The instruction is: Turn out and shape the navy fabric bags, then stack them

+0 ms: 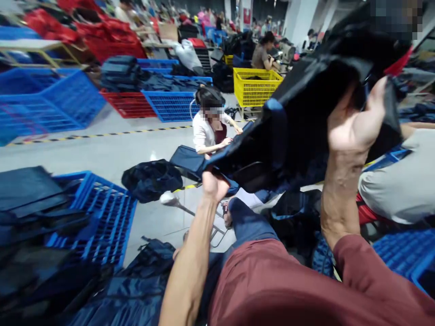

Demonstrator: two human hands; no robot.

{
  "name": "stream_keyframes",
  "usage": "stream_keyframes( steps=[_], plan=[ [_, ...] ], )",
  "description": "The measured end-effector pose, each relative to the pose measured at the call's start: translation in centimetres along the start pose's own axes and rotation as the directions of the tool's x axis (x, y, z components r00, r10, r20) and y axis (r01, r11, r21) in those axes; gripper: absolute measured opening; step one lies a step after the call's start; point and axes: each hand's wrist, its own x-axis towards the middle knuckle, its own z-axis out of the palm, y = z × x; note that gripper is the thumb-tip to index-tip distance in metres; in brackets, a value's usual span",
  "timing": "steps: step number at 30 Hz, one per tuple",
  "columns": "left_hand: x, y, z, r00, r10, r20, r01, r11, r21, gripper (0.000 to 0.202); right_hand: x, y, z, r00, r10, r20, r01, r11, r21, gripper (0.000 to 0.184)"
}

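I hold a large dark navy bag [306,113] up in front of me with both hands. My left hand [212,183] grips its lower left corner, fingers closed on the fabric. My right hand [356,122] is raised high and clutches the bag's upper part, fingers buried in the cloth. A red lining edge [399,63] shows at the bag's top right. My knees in blue trousers [248,222] are below.
A blue crate [98,213] with stacked dark bags stands at my left. More dark bags [151,179] lie on the floor. A seated person [210,129] works opposite; another person [401,181] sits at my right. Blue, red and yellow crates [256,83] line the back.
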Motion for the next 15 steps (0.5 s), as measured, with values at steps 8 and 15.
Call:
stream_keyframes(
  steps=[8, 15],
  plan=[
    [-3.2, -11.8, -1.1, 0.999, -0.024, -0.039, 0.040, 0.855, 0.517, 0.056, -2.0, -10.1, -15.3, 0.768, -0.590, -0.251, 0.323, 0.694, -0.644, 0.027],
    [3.6, -11.9, -4.6, 0.987, 0.163, 0.001, -0.093, 0.556, 0.826, 0.041, -11.3, -17.9, -20.2, 0.565, -0.779, -0.272, 0.211, 0.456, -0.865, 0.018]
  ],
)
